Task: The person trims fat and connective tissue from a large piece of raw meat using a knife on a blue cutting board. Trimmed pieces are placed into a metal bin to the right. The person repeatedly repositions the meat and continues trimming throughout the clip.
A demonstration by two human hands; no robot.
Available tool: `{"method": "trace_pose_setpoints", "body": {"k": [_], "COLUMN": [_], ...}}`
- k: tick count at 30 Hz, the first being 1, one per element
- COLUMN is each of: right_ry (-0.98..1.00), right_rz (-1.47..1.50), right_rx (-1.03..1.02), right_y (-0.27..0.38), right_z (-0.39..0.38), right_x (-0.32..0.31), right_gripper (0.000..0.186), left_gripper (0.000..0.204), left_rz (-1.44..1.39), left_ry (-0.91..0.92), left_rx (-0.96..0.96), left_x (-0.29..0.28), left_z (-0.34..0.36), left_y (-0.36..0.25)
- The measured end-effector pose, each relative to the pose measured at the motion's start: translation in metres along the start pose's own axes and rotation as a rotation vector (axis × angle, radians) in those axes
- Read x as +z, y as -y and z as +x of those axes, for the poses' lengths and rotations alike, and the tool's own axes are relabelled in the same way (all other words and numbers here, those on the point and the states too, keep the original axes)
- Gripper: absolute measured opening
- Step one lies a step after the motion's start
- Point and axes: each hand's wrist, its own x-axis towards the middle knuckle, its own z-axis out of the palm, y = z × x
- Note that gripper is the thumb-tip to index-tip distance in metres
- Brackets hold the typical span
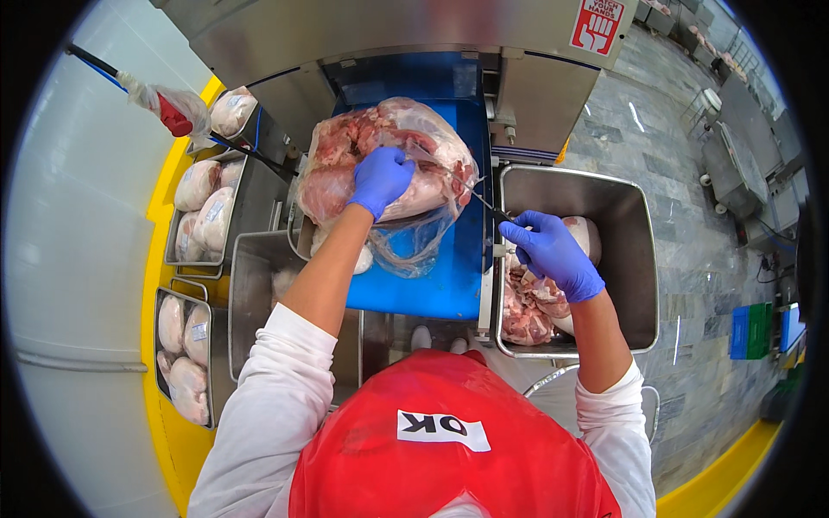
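Note:
A big piece of raw meat [414, 192] in a torn clear plastic bag [414, 250] lies on the blue conveyor belt [432, 298]. My left hand [382, 180], in a blue glove, is closed on top of the meat, its fingers bunched at the bag's plastic. My right hand [555, 253], gloved the same way, grips the dark handle of a thin-bladed knife [480, 200]. Its narrow blade points up and left to the right side of the bagged meat. Below my right hand, a steel bin [643, 259] holds unwrapped meat pieces [528, 312].
Steel machine housing [406, 30] rises beyond the belt. Steel tubs with bagged meat [216, 216] stand at left, beside a yellow wall base [155, 345]. Another steel bin [250, 268] sits left of the belt. A dark rod with a red, plastic-wrapped part [173, 116] slants in at upper left.

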Motion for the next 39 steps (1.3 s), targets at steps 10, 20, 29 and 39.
{"method": "trace_pose_setpoints", "body": {"k": [10, 20, 29, 39], "right_ry": [0.002, 0.003, -0.029, -0.068], "right_rz": [0.017, -0.004, -0.054, -0.107], "right_rx": [-0.005, -0.022, -0.022, -0.07], "right_y": [-0.004, -0.008, -0.001, 0.004], "right_z": [0.003, 0.007, -0.004, -0.022], "right_x": [-0.001, -0.001, -0.001, -0.007], "right_gripper": [0.037, 0.034, 0.038, 0.037], "left_gripper": [0.029, 0.026, 0.025, 0.027], "left_rz": [-0.294, -0.364, 0.031, -0.055], "left_ry": [-0.017, 0.108, 0.063, -0.143], "left_rx": [0.182, 0.135, 0.126, 0.334], "left_x": [-0.01, 0.045, 0.052, 0.01], "left_z": [-0.023, -0.112, -0.123, -0.114], "left_y": [-0.006, 0.026, 0.032, -0.001]}}
